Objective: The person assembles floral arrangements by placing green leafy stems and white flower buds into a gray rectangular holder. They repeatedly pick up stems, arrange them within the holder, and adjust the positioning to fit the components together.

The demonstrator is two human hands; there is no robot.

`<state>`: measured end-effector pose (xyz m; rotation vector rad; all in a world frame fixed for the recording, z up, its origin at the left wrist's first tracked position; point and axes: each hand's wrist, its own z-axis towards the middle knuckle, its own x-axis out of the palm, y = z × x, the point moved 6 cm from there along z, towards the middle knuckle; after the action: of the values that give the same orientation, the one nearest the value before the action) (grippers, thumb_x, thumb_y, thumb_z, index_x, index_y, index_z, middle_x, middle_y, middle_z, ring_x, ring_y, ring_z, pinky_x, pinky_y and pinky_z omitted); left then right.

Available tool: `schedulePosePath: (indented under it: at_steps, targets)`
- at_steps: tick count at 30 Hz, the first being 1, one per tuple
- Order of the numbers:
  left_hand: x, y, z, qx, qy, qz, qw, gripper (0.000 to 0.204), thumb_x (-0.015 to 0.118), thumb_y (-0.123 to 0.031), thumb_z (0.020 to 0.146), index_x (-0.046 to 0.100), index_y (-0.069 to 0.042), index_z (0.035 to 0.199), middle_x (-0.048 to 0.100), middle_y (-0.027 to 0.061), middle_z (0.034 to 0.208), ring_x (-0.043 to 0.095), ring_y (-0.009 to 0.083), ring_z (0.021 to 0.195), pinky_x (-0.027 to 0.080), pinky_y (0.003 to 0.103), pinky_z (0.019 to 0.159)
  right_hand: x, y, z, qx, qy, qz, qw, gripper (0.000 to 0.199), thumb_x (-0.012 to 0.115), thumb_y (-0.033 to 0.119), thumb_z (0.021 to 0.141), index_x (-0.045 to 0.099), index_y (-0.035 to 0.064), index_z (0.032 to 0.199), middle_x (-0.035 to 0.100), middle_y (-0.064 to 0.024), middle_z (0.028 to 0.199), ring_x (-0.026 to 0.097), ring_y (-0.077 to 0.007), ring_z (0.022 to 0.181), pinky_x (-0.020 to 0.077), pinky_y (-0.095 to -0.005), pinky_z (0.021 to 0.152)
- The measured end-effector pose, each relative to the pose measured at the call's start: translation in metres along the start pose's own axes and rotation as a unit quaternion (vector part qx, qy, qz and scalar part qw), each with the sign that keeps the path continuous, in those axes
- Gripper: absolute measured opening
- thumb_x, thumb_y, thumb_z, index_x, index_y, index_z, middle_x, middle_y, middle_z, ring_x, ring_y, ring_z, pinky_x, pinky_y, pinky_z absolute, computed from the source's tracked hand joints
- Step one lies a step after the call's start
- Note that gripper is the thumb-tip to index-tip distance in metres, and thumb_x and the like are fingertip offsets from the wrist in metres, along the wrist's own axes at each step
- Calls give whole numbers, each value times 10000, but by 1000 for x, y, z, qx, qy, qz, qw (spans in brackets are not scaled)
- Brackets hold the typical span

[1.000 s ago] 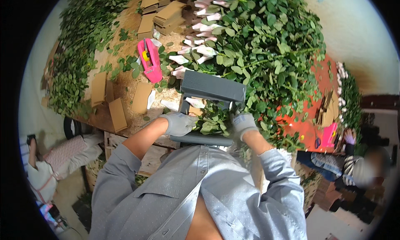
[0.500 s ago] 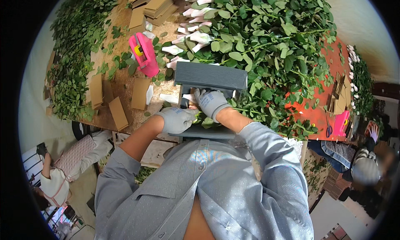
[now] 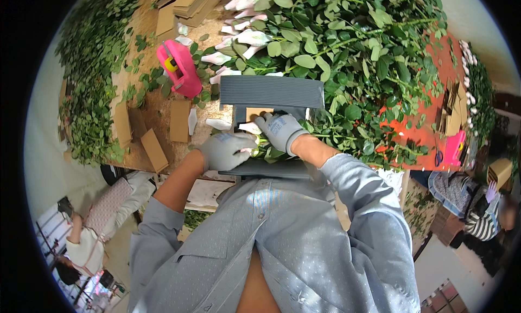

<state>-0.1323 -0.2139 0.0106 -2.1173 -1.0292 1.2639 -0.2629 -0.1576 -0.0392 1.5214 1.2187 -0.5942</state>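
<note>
A dark grey ribbed stand [image 3: 271,90] is in front of my body, with one padded bar at the far side and another close to my waist. Between the bars lie leafy rose stems [image 3: 268,151] and a white-sleeved rose [image 3: 249,128], in front of a cardboard piece [image 3: 259,112]. My right hand [image 3: 281,133], in a grey glove, is bent over the sleeved rose just behind its head. My left hand [image 3: 223,150], gloved too, has curled fingers at a small pinkish bud [image 3: 253,149], partly hidden by them.
A pink tape dispenser [image 3: 180,68] stands on the wooden table beside cardboard pieces [image 3: 180,121]. Many sleeved roses [image 3: 252,39] with a leafy heap [image 3: 353,47] lie beyond the stand. Scissors [image 3: 438,157] and another pink dispenser [image 3: 455,148] lie right. People work at both sides.
My left hand has shifted slightly left, its fingers loosening from their tighter pinch. A white-sleeved rose head and cardboard now show beside my right hand's fingertips. The whole view has shifted a little.
</note>
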Motion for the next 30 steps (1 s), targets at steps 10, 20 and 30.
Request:
schedulePosePath:
  at_steps: [10,20,30]
  targets:
    - [-20,35,28,-69,-102,233,965,254,654,-276,902,670,-62,1039,659,125,1016,665,326,976,524,460,843,3,-8,4,13,23,43,999,519,562,83,920,461,77,1429,640,-207,1250,683,-373,1053,565,-469,847]
    - [-13,51,25,0,-118,321,940,129,585,-147,889,661,-101,983,666,104,985,684,295,927,540,431,807,6,-13,6,32,22,59,997,537,587,105,920,440,93,1436,686,-223,1141,692,-411,989,559,-487,826]
    - [-49,93,-18,-261,-21,417,871,210,614,-165,862,764,-88,985,756,134,877,730,308,789,552,453,681,-3,2,3,7,22,-3,1000,480,585,104,919,479,80,1386,624,-210,1284,702,-378,1036,581,-477,827]
